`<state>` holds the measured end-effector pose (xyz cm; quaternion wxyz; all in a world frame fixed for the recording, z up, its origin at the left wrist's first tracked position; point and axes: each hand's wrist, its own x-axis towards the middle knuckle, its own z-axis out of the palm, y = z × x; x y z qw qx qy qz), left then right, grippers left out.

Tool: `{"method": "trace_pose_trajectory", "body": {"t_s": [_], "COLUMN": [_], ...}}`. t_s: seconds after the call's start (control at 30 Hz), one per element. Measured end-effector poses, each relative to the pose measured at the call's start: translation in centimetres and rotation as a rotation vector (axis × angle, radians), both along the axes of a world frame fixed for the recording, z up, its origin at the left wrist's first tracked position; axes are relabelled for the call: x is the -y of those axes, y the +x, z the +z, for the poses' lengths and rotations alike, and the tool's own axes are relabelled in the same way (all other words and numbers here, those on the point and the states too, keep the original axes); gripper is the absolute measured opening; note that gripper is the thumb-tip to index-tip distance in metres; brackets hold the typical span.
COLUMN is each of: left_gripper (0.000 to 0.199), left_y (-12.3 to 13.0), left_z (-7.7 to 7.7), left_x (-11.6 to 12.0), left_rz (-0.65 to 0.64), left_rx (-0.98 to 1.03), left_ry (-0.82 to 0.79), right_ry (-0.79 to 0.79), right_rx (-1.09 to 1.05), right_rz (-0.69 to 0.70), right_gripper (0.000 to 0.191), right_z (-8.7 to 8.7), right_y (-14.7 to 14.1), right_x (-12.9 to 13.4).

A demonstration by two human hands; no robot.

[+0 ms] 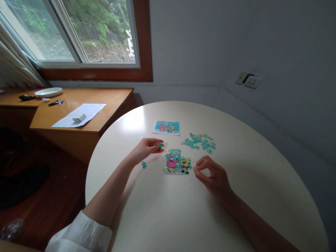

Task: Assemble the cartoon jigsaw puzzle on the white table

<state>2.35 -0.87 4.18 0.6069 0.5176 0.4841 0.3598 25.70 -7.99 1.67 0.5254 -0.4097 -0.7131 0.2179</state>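
Observation:
On the round table lies a partly joined jigsaw puzzle point(177, 161) with a pink starfish, a pale squid-like figure and a yellow sponge figure. My left hand point(147, 147) is closed on a small green puzzle piece point(160, 145), just above the puzzle's upper left corner. At the puzzle's right edge, my right hand point(214, 174) makes a pinch with thumb and forefinger. Whatever its fingertips hold, if anything, is too small to make out. Loose teal pieces point(199, 141) lie spread beyond the right hand. One or more stray pieces point(144, 164) rest below my left wrist.
A picture sheet point(166, 127) showing the same figures lies behind the puzzle. To the left stands a wooden desk point(115, 101) with a white paper point(94, 109), a small white block point(79, 118) and a white plate point(49, 92). A wall socket point(252, 81) is at the right.

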Motion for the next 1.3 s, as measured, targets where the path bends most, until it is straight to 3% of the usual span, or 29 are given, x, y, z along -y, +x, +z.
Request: {"method": "trace_pose_trajectory", "body": {"t_s": [0.43, 0.6, 0.9, 1.3], "left_gripper": [0.029, 0.029, 0.028, 0.029], "left_y": [-0.12, -0.09, -0.15, 0.06], "left_z": [-0.1, -0.08, -0.16, 0.0], "left_x": [-0.05, -0.04, -0.11, 0.03], "left_rz": [-0.001, -0.003, -0.006, -0.005], "left_rx": [0.002, 0.006, 0.001, 0.011], "left_ry": [0.007, 0.01, 0.018, 0.01], "right_ry": [-0.025, -0.024, 0.03, 0.054], "right_rx": [-0.045, -0.003, 0.121, 0.116], "right_rz": [0.008, 0.028, -0.068, -0.047], "right_gripper": [0.016, 0.019, 0.008, 0.01], "right_z": [-0.07, 0.25, 0.56, 0.53], "right_y": [0.21, 0.05, -0.06, -0.09], "right_x": [0.07, 0.14, 0.24, 0.16]}}
